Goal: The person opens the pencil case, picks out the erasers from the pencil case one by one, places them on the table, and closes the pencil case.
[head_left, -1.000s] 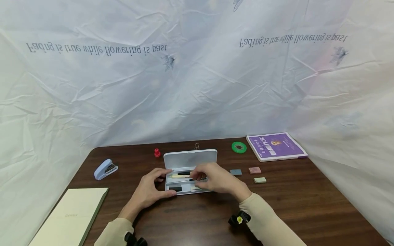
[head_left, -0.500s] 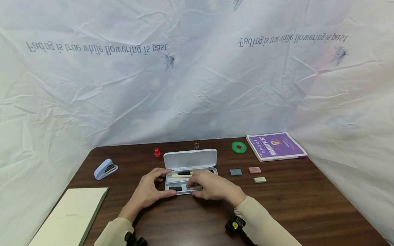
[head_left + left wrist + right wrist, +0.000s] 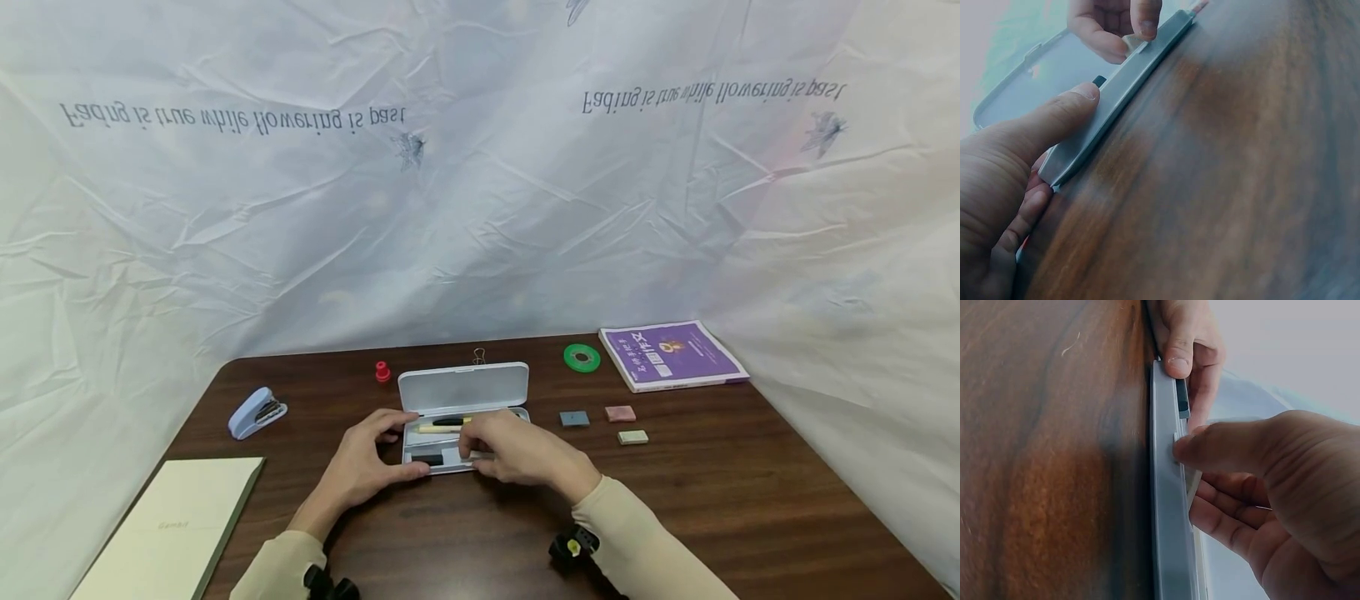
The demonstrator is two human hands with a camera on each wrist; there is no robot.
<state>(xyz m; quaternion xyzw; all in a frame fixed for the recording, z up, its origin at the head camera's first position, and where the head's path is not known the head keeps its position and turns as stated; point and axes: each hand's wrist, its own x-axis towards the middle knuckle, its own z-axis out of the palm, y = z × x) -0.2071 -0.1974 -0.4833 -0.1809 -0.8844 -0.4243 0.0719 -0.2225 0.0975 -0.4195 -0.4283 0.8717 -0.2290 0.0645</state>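
Note:
A white pencil case lies on the table with its lid raised towards the back. My left hand grips its left end, thumb on the front edge and fingers round the far side. Over the front compartment, my right hand pinches a small pale block, like an eraser, between thumb and fingers; much of it is hidden by them. A black block sits in the same compartment, left of the right fingertips. Behind it lie a pale yellow pen and a black pen, partly covered by the right hand.
Right of the case are a blue-grey block, a pink block and a pale green block. Green tape, a purple book, a red piece and a binder clip stand farther back. A stapler and notebook lie left.
My right hand has come down from over the pens to the case's front compartment, then shifted slightly at the front edge. The left hand keeps its grip on the case.

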